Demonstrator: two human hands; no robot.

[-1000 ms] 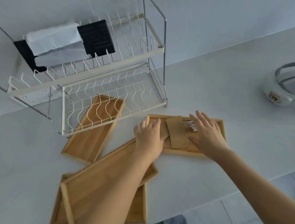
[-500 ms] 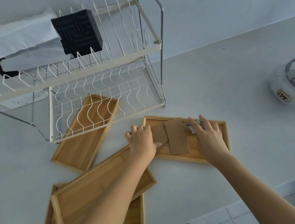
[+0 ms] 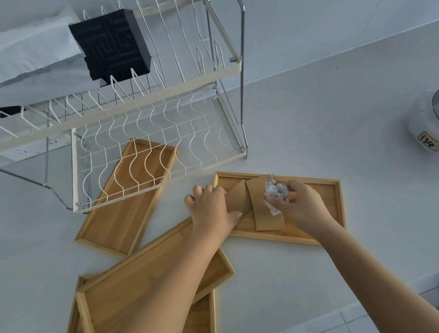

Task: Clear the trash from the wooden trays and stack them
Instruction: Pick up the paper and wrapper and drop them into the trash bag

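Observation:
Several wooden trays lie on the white counter. The right tray (image 3: 328, 197) holds two brown paper pieces: one (image 3: 264, 212) lies flat in the middle, the other (image 3: 235, 200) is lifted at an angle at the tray's left end. My left hand (image 3: 211, 211) is shut on that left brown piece. Over the tray's middle, my right hand (image 3: 299, 206) pinches a crumpled silver foil wad (image 3: 274, 195) raised off the wood. Another tray (image 3: 117, 221) lies half under the dish rack. Two more trays (image 3: 143, 282) overlap at the counter's front, under my left forearm.
A two-tier white wire dish rack (image 3: 158, 134) stands at the back left, with a black block (image 3: 114, 43) and folded white paper (image 3: 26, 58) on its top shelf. A white headset-like device (image 3: 435, 125) sits at the right edge. The counter's front edge drops to a tiled floor.
My right hand closed on the foil wad and lifted it off the tray. My left hand gripped the left brown paper piece and tilted it up. The camera moved closer.

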